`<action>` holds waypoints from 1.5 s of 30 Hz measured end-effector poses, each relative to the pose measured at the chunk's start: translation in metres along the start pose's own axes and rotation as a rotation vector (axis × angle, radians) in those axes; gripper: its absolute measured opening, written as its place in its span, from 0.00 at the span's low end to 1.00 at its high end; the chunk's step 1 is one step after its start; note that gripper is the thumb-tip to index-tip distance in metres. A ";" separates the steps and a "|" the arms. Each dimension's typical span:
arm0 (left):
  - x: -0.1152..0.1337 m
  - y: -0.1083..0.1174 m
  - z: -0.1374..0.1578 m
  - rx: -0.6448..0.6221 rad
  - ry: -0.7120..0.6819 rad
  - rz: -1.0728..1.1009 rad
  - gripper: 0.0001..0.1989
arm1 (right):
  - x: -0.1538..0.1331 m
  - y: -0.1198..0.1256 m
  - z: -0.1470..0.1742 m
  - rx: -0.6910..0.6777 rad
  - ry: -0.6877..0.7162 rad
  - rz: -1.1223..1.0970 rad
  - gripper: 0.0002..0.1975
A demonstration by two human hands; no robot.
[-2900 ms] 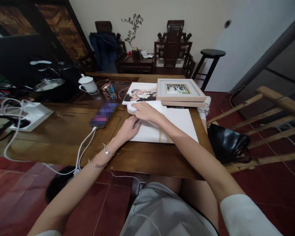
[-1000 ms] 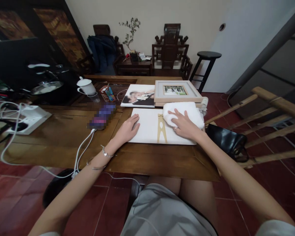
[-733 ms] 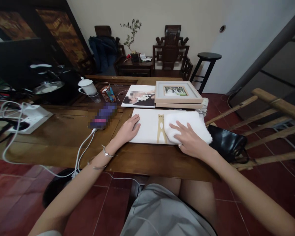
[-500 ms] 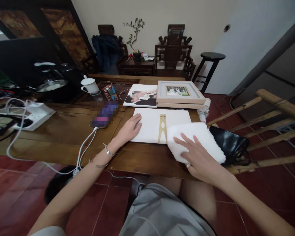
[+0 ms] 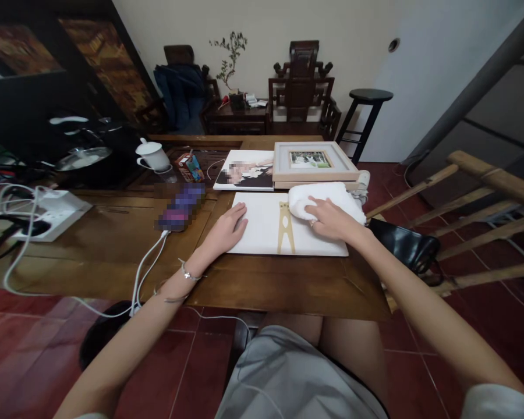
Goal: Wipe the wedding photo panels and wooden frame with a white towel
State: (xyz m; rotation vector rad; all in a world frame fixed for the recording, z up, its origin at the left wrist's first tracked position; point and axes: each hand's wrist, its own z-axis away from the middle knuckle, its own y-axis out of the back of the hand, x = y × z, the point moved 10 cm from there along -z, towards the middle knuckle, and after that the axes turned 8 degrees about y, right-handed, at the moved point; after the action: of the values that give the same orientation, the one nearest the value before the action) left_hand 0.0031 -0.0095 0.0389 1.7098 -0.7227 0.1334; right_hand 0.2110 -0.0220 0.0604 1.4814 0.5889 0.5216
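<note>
A white rectangular panel (image 5: 262, 233), which looks like the back of a picture panel, lies flat near the table's front edge. A flat gold stand piece (image 5: 286, 227) with two splayed legs runs down its middle. My left hand (image 5: 229, 230) rests on the panel's left edge, fingers stretched out. On the panel's far right part, my right hand (image 5: 329, 218) presses on a bunched white towel (image 5: 327, 193), its fingertips sunk into the cloth. The towel covers the panel's far right corner and touches the frames behind.
Behind the panel are a photo panel (image 5: 244, 169) and stacked picture frames (image 5: 317, 160). Leftward are a phone (image 5: 181, 206) with a cable, a drink carton (image 5: 190, 167), a lidded white cup (image 5: 152, 156) and a power strip (image 5: 59, 212). A bamboo chair (image 5: 471, 215) with a black bag stands right.
My right hand has pushed the towel away from me, from the panel's near right corner to its far right part. The left hand stays on the left edge.
</note>
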 end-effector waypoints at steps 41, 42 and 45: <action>0.001 0.000 0.000 -0.003 -0.004 0.004 0.21 | -0.018 0.012 -0.015 0.246 -0.146 -0.202 0.19; 0.001 0.000 0.000 -0.004 -0.005 0.006 0.21 | -0.020 0.012 -0.021 0.253 -0.142 -0.207 0.19; 0.000 -0.001 0.000 -0.009 -0.003 0.006 0.22 | -0.039 0.009 -0.029 0.211 -0.095 -0.206 0.19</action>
State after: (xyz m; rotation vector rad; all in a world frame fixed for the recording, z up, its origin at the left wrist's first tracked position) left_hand 0.0037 -0.0094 0.0385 1.6993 -0.7296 0.1317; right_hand 0.1627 -0.0249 0.0715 1.6123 0.7290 0.2329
